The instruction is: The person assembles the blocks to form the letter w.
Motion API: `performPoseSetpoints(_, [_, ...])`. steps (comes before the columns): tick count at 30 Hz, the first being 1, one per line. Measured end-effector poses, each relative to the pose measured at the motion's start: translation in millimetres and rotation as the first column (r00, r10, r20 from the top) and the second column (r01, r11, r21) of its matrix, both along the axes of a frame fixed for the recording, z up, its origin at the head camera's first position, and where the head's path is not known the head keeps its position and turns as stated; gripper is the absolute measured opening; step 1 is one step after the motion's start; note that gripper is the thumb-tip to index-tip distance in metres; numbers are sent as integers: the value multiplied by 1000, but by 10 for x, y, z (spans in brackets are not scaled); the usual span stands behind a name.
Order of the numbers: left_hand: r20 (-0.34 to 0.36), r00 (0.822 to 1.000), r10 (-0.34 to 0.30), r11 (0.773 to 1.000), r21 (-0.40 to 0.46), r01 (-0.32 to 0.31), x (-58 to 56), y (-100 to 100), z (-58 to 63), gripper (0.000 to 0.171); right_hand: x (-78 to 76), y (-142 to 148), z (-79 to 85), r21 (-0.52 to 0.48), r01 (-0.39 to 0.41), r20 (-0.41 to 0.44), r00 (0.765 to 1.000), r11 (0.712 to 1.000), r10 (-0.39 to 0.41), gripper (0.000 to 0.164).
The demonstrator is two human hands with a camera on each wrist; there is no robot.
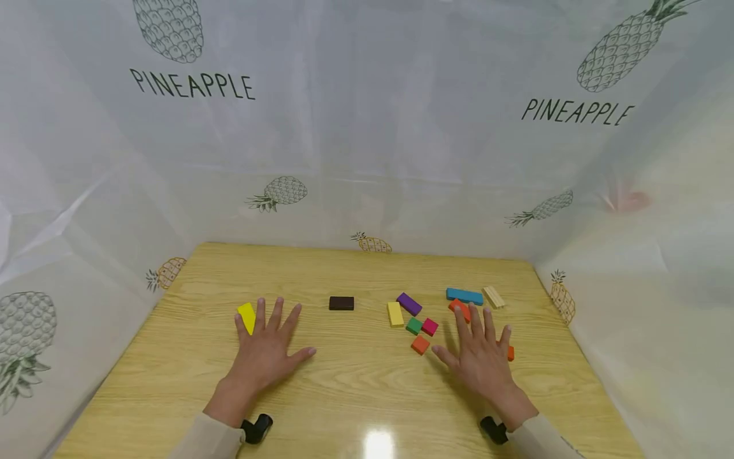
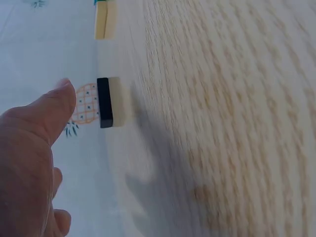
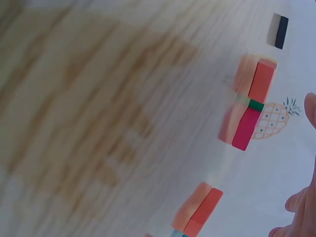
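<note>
My left hand (image 1: 265, 354) spreads its fingers low over the left side of the wooden table, holding nothing. Its outer fingers overlap a bright yellow block (image 1: 246, 317). A black block (image 1: 341, 303) lies between the hands, also in the left wrist view beyond the thumb (image 2: 42, 113). On the right, my right hand (image 1: 483, 363) is likewise spread and holds nothing. Its fingertips partly cover a red-orange block (image 1: 460, 310), and another orange block (image 1: 511, 353) peeks out by its little finger. Left of its thumb lie an orange block (image 1: 420, 345), a green one (image 1: 414, 326) and a crimson one (image 1: 430, 327).
A pale yellow block (image 1: 395, 315) and a purple block (image 1: 410, 304) lie right of the black one. Further back are a blue block (image 1: 464, 296) and a plain wooden piece (image 1: 494, 297). Pineapple-print sheeting (image 1: 367, 127) walls the table (image 1: 344, 395) at back and sides.
</note>
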State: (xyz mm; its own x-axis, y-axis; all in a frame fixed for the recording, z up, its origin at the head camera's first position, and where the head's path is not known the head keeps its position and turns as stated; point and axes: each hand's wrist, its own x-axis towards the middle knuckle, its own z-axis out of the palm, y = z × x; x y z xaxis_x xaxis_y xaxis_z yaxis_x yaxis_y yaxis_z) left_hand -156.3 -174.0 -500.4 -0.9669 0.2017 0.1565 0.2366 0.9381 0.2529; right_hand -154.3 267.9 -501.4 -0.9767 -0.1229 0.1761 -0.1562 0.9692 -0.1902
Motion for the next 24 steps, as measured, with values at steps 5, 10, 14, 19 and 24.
performPoseSetpoints(5, [4, 1000, -4, 1000, -4, 4, -23, -27, -25, 94, -25, 23, -21, -13, -2, -16, 1000, 1000, 1, 99])
performPoseSetpoints(10, [15, 1000, -8, 1000, 0, 8, -40, -48, -36, 92, -50, 52, -55, -27, -13, -37, 999, 1000, 12, 99])
performPoseSetpoints(14, [13, 1000, -9, 1000, 2, 9, -25, -72, -26, 91, -68, 47, -66, -32, -24, -53, 998, 999, 22, 98])
performPoseSetpoints(19, [9, 1000, -7, 1000, -5, 7, -16, -97, -11, 89, -99, 25, -60, -42, -39, -81, 996, 998, 35, 98])
performPoseSetpoints(24, [2, 1000, -6, 1000, -3, 6, -5, -154, -21, 87, -150, 23, -65, -54, -70, -115, 991, 996, 64, 95])
